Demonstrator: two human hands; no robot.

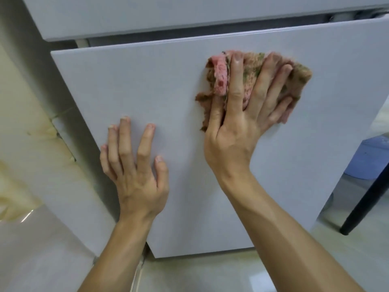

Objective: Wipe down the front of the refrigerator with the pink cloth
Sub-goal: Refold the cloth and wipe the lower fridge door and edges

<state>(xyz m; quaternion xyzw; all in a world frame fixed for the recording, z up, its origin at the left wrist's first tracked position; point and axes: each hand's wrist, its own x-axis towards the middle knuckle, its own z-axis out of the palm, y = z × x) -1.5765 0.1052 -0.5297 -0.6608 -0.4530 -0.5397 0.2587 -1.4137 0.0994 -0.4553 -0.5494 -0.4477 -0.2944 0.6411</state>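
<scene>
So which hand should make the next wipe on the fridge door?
Right. The right hand presses the cloth flat against the door; the left hand is bare, only its fingertips touching the door lower down.

The right grip (242, 123) presses the cloth (221, 74) flat against the door (147, 91), fingers (236, 81) spread over it. Lower and to its left, the left grip (136, 171) rests bare fingertips (125, 121) on the same door, fingers apart.
</scene>
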